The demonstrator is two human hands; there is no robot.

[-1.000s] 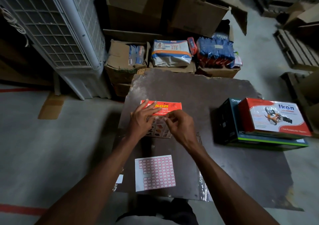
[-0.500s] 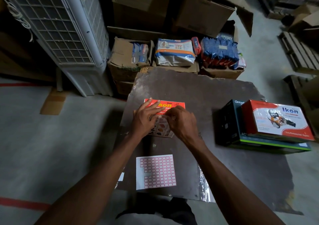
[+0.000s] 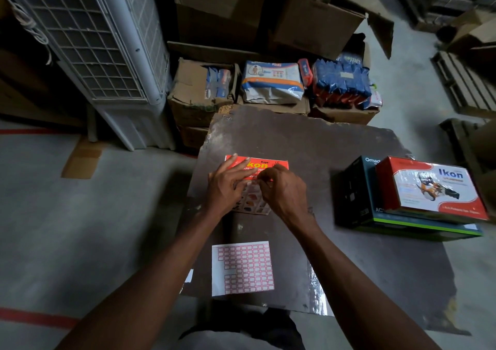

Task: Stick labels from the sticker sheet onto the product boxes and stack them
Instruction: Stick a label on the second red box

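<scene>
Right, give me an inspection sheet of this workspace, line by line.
Surface: dark worn tabletop, scuffed.
Job's things: red Ikon box flat under both hands; sticker sheet near the front edge, some labels gone; second Ikon box stacked on a dark box at right.
Clutter: clear plastic wrap at the front edge.
Grippers: left hand flat on the box; right hand fingers curled, pinching at its face.
Cables: cord on the air cooler.
Surroundings: cartons, packaged goods.

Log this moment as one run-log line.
step: labelling | left hand: flat on red Ikon box | right hand: fingertips pinched at box face | sticker sheet: near table edge | stack: two boxes, right
</scene>
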